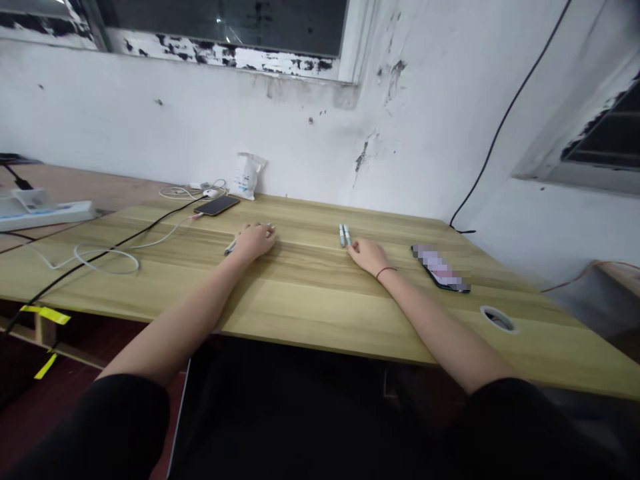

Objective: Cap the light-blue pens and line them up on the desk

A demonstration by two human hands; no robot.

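Two white-and-blue marker pens lie side by side on the wooden table: a left marker (341,235) and a right marker (347,233). My right hand (369,256) rests on the tabletop with its fingers closed at the near end of the right marker. To the left, my left hand (256,241) is curled low over the table around slim pens. A dark-and-light pen end (230,247) sticks out beside its wrist, and pale ends show near the fingertips. The palm hides the rest, so how many pens lie there I cannot tell.
A phone (217,205) on a charging cable lies back left, near a white packet (247,175). Cables cross the left side toward a power strip (47,215). Another phone (441,268) lies right, beyond it a round cable hole (499,319). A wall (300,140) stands behind.
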